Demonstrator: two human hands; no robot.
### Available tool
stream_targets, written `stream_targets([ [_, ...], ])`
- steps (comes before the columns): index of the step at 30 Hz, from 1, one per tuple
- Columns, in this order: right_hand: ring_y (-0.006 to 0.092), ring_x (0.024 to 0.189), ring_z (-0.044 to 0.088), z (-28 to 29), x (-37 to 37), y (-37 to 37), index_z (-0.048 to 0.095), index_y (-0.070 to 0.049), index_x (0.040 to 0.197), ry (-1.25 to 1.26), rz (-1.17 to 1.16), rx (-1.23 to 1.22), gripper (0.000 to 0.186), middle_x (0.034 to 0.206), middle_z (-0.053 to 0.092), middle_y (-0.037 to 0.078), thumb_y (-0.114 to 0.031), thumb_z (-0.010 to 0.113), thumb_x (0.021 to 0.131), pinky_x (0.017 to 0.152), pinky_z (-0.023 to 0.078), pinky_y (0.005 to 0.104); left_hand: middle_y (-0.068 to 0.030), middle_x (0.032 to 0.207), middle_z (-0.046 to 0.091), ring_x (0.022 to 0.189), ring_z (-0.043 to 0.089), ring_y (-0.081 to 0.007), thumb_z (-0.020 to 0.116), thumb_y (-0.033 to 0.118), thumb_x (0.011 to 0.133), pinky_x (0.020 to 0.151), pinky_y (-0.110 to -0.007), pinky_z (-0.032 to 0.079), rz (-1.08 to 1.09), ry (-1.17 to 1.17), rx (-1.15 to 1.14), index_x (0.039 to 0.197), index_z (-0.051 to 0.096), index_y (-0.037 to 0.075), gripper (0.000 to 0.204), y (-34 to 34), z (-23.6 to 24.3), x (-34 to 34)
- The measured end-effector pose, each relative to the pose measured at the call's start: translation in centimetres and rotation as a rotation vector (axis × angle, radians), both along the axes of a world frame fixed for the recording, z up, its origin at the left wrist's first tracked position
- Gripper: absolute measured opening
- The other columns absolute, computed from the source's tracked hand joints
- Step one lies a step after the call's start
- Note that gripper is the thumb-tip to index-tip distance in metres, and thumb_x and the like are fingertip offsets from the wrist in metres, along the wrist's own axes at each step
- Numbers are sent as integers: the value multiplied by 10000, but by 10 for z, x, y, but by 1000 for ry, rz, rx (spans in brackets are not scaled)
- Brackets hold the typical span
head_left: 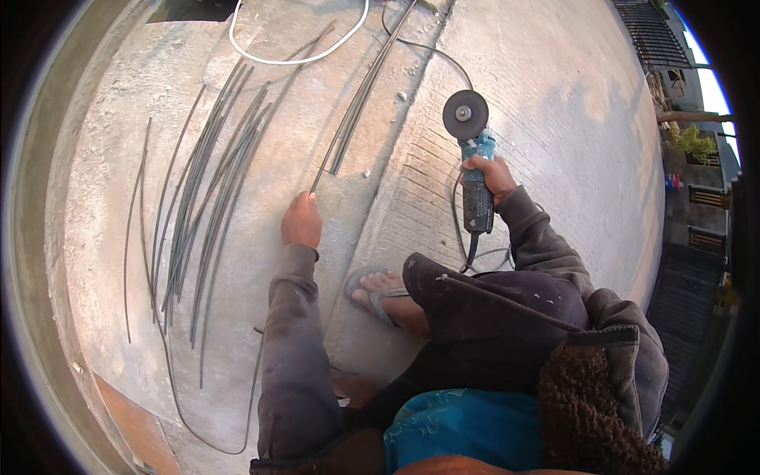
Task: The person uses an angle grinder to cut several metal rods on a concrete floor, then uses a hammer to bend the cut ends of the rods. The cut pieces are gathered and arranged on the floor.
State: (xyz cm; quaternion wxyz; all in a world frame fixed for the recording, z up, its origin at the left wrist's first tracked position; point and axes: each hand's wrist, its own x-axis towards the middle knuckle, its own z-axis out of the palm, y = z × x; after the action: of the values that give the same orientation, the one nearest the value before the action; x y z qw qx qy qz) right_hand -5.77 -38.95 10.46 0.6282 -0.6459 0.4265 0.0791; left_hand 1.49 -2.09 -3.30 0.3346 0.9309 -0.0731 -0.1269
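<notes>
My right hand (pixel 492 176) is wrapped round the body of a teal and black angle grinder (pixel 478 207), held upright in the picture with its dark cutting disc (pixel 454 117) at the far end. No disc guard can be made out. My left hand (pixel 301 222) is closed on the near end of a thin metal rod (pixel 334 148), which runs away toward the far edge. Beside that rod lie a few more rods (pixel 366 95), their near ends just beyond my fingers. The grinder's disc is apart from the rods.
To the left, a loose bundle of thin rods (pixel 207 174) is spread on the concrete floor (pixel 103 237). A white hose or cable (pixel 305 62) loops at the far side. The grinder's black cord (pixel 457 218) trails around it. My sandalled foot (pixel 388 297) stands near a ridged concrete strip (pixel 419 198).
</notes>
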Motion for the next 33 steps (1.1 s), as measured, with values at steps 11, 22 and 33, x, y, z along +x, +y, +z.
stream_targets([
  [11, 206, 606, 655, 2, 7, 9, 603, 37, 906, 13, 17, -1, 212, 760, 643, 123, -125, 668, 784, 566, 553, 340, -114, 943, 637, 888, 626, -371, 535, 312, 978, 759, -491, 503, 138, -52, -27, 1033, 635, 133, 213, -21, -7, -3],
  [22, 203, 657, 649, -13, 40, 34, 587, 35, 1010, 77, 465, -167, 292, 838, 647, 114, -90, 687, 766, 604, 539, 341, -3, 973, 638, 944, 620, -242, 668, 305, 897, 790, -385, 521, 260, -3, 137, 913, 717, 173, 142, -9, 14, -11],
  [33, 319, 937, 682, -44, 87, 105, 640, 17, 1139, 63, 1035, -566, 589, 1003, 699, 211, -306, 764, 663, 834, 525, 385, -22, 919, 650, 914, 615, -242, 701, 276, 871, 809, -377, 502, 397, -51, 70, 954, 768, 203, 129, 22, 1, -58],
])
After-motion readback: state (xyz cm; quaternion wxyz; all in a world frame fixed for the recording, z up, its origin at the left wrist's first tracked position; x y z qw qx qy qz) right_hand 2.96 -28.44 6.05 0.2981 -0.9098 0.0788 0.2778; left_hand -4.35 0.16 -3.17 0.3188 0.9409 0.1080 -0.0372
